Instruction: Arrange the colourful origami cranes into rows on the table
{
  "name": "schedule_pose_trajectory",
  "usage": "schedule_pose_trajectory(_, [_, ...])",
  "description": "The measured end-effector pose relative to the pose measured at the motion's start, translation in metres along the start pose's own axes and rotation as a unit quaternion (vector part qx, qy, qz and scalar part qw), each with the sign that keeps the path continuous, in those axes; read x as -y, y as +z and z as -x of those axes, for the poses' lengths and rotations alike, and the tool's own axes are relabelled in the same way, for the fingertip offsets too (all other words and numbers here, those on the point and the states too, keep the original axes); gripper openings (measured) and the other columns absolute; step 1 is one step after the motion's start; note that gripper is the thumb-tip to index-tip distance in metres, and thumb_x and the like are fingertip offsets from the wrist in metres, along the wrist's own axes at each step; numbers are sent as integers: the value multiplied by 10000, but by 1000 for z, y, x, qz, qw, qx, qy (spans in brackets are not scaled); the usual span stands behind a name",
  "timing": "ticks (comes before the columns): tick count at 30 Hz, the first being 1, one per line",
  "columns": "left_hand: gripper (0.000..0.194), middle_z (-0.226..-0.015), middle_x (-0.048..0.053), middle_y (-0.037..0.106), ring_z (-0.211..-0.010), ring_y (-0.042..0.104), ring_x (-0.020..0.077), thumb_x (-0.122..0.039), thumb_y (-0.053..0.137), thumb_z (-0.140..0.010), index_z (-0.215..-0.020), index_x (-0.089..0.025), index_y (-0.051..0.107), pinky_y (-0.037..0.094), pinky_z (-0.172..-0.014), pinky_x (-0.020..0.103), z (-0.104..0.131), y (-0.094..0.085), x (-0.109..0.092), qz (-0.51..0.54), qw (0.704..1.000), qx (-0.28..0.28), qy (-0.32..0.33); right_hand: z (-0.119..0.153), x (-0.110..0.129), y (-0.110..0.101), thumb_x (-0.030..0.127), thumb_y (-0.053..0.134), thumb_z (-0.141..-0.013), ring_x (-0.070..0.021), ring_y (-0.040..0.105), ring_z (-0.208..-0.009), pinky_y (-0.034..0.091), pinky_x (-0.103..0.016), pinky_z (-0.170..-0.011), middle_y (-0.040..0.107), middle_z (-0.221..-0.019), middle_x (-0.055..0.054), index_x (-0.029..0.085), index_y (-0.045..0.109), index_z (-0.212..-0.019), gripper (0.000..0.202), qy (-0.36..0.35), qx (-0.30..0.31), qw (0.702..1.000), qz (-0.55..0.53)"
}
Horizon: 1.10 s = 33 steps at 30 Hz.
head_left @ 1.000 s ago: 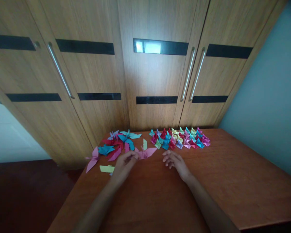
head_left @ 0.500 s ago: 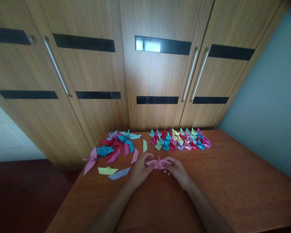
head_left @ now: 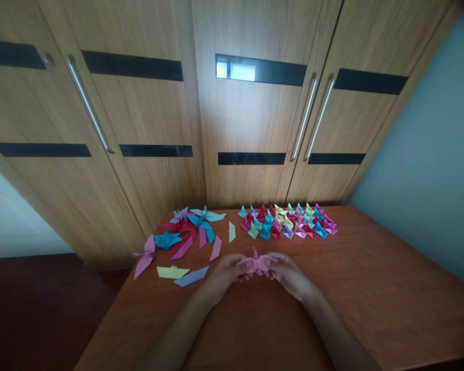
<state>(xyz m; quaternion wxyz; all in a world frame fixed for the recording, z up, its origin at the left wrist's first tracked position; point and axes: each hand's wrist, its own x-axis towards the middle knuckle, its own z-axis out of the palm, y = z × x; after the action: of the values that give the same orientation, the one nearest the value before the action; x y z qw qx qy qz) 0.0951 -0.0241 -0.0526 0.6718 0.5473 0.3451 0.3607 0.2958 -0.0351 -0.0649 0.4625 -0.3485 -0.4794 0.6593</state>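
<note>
Between my hands, over the middle of the table, is a pink origami crane (head_left: 258, 264) with its wings spread sideways and a thin point standing up. My left hand (head_left: 228, 273) pinches the wing on its side, thumb on top. On the other wing my right hand (head_left: 288, 273) has the same thumb-and-finger pinch. Some fingertips are hidden beneath the paper. Nearest my left hand lie a pink folded paper (head_left: 215, 248), a lavender folded paper (head_left: 192, 276) and a pale yellow one (head_left: 172, 272).
Several origami cranes in mixed colours, such as a blue one (head_left: 167, 240), lie at the table's left. Rows of small folded paper pieces (head_left: 288, 221) stand at the back right. A wooden wardrobe (head_left: 247, 118) rises behind the brown table (head_left: 371, 288), and a wall (head_left: 421, 196) is on the right.
Both hands have lowered slightly and closed in on the crane's wings, with fingers tucked further underneath. The crane has shifted a little to the right. The papers on the table stay put.
</note>
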Motion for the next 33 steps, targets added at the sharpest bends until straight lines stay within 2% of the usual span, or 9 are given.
schedule_pose_trajectory(7, [215, -688, 19, 609, -634, 542, 92, -332, 692, -756, -772, -131, 619, 406, -638, 210, 0, -2, 3, 162, 987, 1, -23, -3, -6, -10, 329, 731, -714, -70, 483, -532, 342, -198, -514, 565, -602, 26, 171, 636, -734, 186, -13, -44, 992, -117])
schedule_pose_trajectory(14, [196, -697, 13, 605, -639, 536, 85, -299, 712, -741, -769, -136, 607, 403, -633, 202, -1, -7, 6, 197, 980, -19, -17, -5, -8, -17, 354, 750, -685, -80, 508, -556, 373, -207, -551, 578, -603, 25, 179, 630, -776, 231, -10, -90, 986, -143])
schedule_pose_trajectory(20, [227, -665, -3, 584, -616, 511, 74, -326, 720, -725, -761, -144, 589, 387, -608, 186, -3, -8, 6, 187, 981, -57, -13, -5, -3, -19, 412, 720, -700, -68, 428, -505, 322, -192, -503, 495, -550, 51, 179, 575, -671, 277, -56, -136, 987, -65])
schedule_pose_trajectory(24, [234, -689, -1, 585, -619, 504, 70, -346, 705, -732, -768, -146, 589, 370, -583, 174, -4, -7, 6, 150, 986, -68, -15, -8, -2, -22, 498, 627, -753, -89, 431, -502, 315, -208, -489, 513, -564, 30, 178, 555, -630, 350, -88, -190, 975, 79])
schedule_pose_trajectory(27, [247, -734, 12, 598, -614, 500, 72, -370, 691, -732, -791, -151, 593, 329, -525, 166, -5, -7, 6, 130, 989, -65, -17, -8, -2, -26, 513, 532, -809, -121, 480, -535, 357, -228, -515, 552, -595, 6, 181, 586, -664, 366, -133, -227, 942, 211])
schedule_pose_trajectory(31, [252, -754, 21, 603, -592, 481, 73, -383, 669, -731, -806, -153, 597, 265, -467, 161, -8, -5, 7, 86, 994, -71, -5, -3, -1, -26, 444, 497, -839, -185, 578, -755, 431, -278, -690, 646, -819, -49, 191, 625, -822, 284, -244, -299, 842, 376])
schedule_pose_trajectory(33, [254, -759, 25, 608, -585, 474, 74, -388, 657, -731, -805, -153, 594, 261, -463, 163, -9, -4, 7, 63, 995, -77, -1, 0, 0, -21, 396, 472, -861, -179, 579, -760, 431, -273, -706, 645, -824, -50, 192, 611, -827, 248, -277, -307, 810, 417])
